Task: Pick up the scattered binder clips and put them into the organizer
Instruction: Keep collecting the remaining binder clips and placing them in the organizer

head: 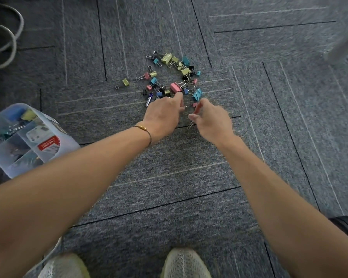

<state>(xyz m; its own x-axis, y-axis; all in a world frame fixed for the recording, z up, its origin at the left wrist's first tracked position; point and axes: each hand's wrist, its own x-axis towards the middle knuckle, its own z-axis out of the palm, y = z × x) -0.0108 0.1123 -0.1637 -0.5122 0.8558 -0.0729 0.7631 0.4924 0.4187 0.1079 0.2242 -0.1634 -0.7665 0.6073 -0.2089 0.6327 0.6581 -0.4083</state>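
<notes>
Several coloured binder clips point(170, 74) lie scattered on the grey carpet, yellow, teal, pink, blue and black. My left hand point(163, 114) reaches into the near edge of the pile, its fingertips at a large pink clip point(175, 87); whether it holds anything is hidden. My right hand point(211, 119) pinches a small pink clip point(194, 105), and wire handles hang below its fingers. A teal clip point(197, 94) lies just beyond it. The translucent organizer point(54, 125) stands on the floor at the left with clips in its compartments.
White cables point(7, 37) loop along the left edge beside a pale panel. My two shoes point(186, 263) show at the bottom. A small pen-like item point(149, 98) lies by my left hand. A dark object point(344, 225) sits at the right edge.
</notes>
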